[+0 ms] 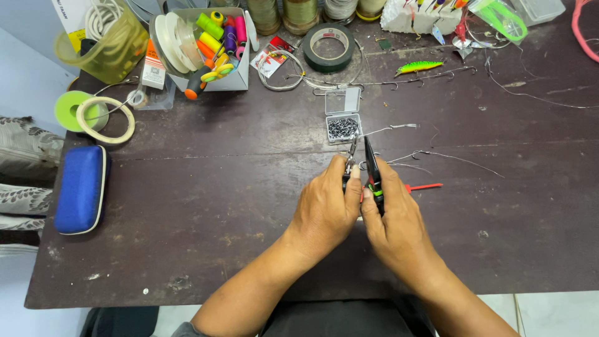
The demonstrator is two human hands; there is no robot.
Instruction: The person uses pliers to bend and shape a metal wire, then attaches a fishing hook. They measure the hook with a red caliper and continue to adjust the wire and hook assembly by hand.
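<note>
— While both hands are meeting mid-bench (187,187), what's each one gripping?

— Left hand (324,209) is closing round a small metal piece (350,156), fingers curled tight, piece sticking up past the fingertips. Right hand (399,228) is clenching black pliers (372,171) w/ green on the handle, tips pointing away from the person & sitting just beside that metal piece. Can't tell if the tips are actually touching it, too small.

— And what's lying close by?

— Small clear box (344,128) of dark metal bits is sitting open just beyond the hands, lid flipped up. Thin wire leader (449,156) is trailing off to the right, & a red strip (424,186) is poking out beside the right hand.

— Farther out?

— Blue case (80,190) is resting at the left edge, black tape roll (329,47) & a green lure (419,65) are lying along the far side, plus a box of coloured thread spools (215,43).
</note>
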